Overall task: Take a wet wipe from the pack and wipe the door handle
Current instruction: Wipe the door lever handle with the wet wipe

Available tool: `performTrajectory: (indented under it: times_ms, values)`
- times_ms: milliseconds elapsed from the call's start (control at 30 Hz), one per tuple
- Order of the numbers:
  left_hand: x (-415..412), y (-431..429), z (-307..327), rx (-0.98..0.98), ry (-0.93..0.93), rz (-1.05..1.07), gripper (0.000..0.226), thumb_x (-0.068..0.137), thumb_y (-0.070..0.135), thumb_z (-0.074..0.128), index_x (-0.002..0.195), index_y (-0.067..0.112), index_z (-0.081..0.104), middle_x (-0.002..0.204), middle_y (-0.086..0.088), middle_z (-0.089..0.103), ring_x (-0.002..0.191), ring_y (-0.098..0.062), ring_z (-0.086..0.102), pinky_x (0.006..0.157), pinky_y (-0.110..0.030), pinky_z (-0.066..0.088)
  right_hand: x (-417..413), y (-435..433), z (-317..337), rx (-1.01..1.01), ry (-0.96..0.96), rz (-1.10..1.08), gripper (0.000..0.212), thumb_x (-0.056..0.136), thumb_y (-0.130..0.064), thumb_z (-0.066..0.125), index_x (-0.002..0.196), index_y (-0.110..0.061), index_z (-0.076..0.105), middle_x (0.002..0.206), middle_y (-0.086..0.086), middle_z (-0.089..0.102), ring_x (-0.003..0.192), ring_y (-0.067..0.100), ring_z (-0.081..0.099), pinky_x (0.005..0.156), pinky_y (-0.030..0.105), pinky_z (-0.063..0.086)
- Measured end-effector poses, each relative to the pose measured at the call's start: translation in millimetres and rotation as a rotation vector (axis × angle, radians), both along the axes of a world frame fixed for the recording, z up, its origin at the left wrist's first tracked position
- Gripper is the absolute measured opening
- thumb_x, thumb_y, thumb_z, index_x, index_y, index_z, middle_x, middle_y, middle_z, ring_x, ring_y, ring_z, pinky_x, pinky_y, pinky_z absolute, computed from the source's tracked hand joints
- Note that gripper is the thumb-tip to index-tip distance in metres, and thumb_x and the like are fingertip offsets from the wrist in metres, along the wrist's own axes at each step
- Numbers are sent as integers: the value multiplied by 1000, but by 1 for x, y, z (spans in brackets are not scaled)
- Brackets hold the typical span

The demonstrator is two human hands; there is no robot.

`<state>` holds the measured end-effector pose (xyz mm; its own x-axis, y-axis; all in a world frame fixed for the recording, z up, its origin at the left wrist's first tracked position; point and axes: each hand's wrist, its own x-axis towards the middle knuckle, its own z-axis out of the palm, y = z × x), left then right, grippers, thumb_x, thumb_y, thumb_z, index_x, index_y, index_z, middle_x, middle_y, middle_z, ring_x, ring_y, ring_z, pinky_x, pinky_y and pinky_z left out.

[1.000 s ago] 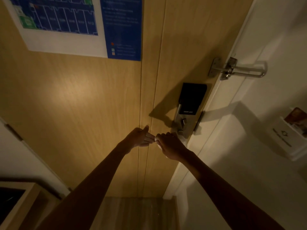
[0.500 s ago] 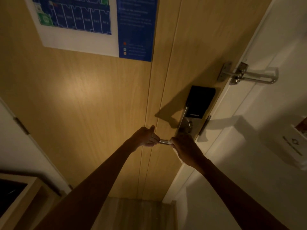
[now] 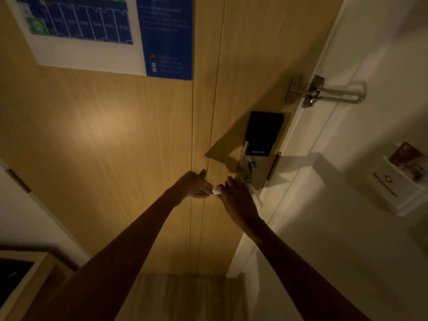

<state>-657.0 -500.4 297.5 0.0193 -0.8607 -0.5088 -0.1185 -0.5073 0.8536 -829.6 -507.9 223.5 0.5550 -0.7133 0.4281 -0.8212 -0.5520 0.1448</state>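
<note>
My right hand [image 3: 236,198] wrapped the white wet wipe [image 3: 254,195] around the silver metal lever handle [image 3: 216,192] — my left hand [image 3: 194,185] gripped its tip, apparently steadying it.

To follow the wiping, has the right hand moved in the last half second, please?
Yes: the right hand slid left, away from the lock, toward the left hand.

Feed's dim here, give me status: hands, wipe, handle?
Left hand gripping handle end. Right hand closed over handle, wet wipe showing beneath it. Nothing in the way.
</note>
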Motion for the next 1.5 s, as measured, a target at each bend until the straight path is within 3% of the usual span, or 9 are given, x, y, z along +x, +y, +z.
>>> performTrajectory:
  times_ms: [300, 500, 667, 800, 933, 1200, 1267, 1367, 1500]
  values:
    - [-4, 6, -1, -25, -65, 75, 52, 102, 35, 39, 86, -2, 72, 90, -17, 76, 74, -19, 74, 68, -25, 60, -72, -4, 7, 148, -229, 34, 35, 90, -20, 67, 124, -24, 62, 136, 9, 50, 119, 21, 52, 83, 29, 58]
    - [-9, 12, 5, -15, -122, 86, 50, 101, 36, 40, 84, 2, 72, 91, -15, 76, 72, -16, 74, 64, -22, 59, -95, 0, 6, 193, -419, -17, 35, 89, -8, 66, 124, -15, 64, 114, 13, 63, 102, 25, 65, 86, 35, 58]
    - [-17, 16, 16, -16, -133, 83, 49, 103, 32, 37, 102, -7, 68, 107, -24, 71, 88, -26, 70, 77, -27, 57, -94, 10, 6, 307, -1018, -298, 23, 87, -22, 70, 98, -2, 73, 92, 11, 73, 82, 21, 70, 80, 34, 57]
    - [-20, 21, 22, -18, -128, 46, 52, 104, 30, 34, 114, -13, 62, 116, -28, 66, 109, -34, 65, 87, -31, 54, -70, 10, 22, 700, -1476, -369, 23, 90, -31, 67, 95, -9, 72, 82, 1, 71, 77, 13, 70, 82, 42, 59]
    - [-22, 23, 24, -11, -123, 51, 52, 104, 29, 34, 116, -13, 61, 118, -29, 65, 111, -35, 64, 86, -33, 53, -46, 5, 32, 759, -1501, -430, 29, 91, -29, 65, 102, -3, 70, 97, 14, 73, 90, 26, 70, 90, 47, 55]
    - [-19, 24, 21, -5, -71, 71, 52, 104, 31, 34, 114, -12, 62, 118, -28, 65, 97, -32, 65, 84, -32, 54, -57, 29, 23, 1031, -2255, -343, 33, 87, -3, 66, 118, 9, 59, 118, 20, 62, 97, 25, 63, 73, 31, 58]
    - [-19, 23, 21, -4, -72, 68, 53, 104, 31, 33, 114, -12, 62, 118, -28, 65, 89, -29, 66, 82, -30, 55, -62, 19, 28, 1021, -2351, -309, 33, 88, -1, 65, 119, 7, 57, 121, 19, 60, 107, 27, 60, 86, 34, 56]
    - [-19, 21, 22, 4, -82, 62, 54, 104, 33, 33, 115, -12, 62, 117, -28, 66, 81, -25, 66, 76, -27, 56, -61, 5, 36, 1006, -2222, -395, 22, 87, -4, 67, 107, 5, 62, 111, 18, 65, 110, 32, 62, 99, 45, 50]
    - [-17, 18, 21, 2, -73, 50, 55, 104, 32, 33, 113, -13, 62, 115, -29, 66, 81, -25, 67, 80, -30, 56, -52, 19, 26, 560, -1421, -391, 18, 91, -19, 66, 92, -2, 73, 82, 7, 73, 78, 17, 70, 87, 43, 57]
